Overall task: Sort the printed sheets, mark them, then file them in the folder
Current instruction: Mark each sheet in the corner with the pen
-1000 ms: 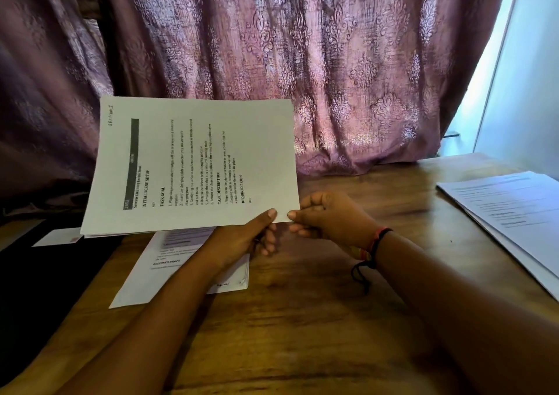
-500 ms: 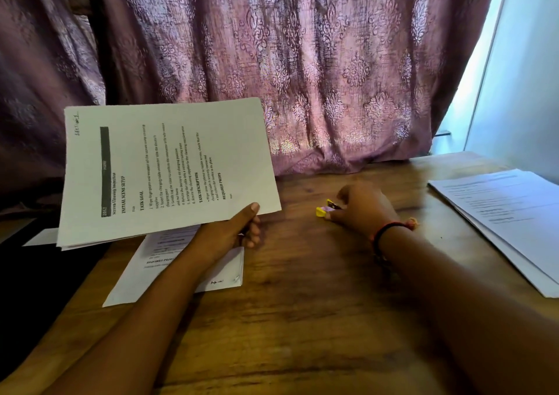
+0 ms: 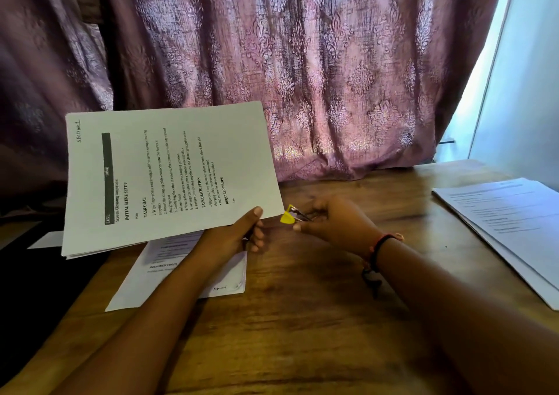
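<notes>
While my left hand [image 3: 236, 237] pinched the corner of sheets [image 3: 169, 177] I judged limp, my right hand [image 3: 338, 222] gripped seemingly a yellow clip [image 3: 286, 218].

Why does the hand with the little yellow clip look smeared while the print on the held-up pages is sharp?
Head view: the right hand and its yellow clip show blur, likely from motion; the pages in the left hand are crisp, headings readable. Head view again: daylight from the window at right glows on the curtain, while the left corner is dark.
</notes>
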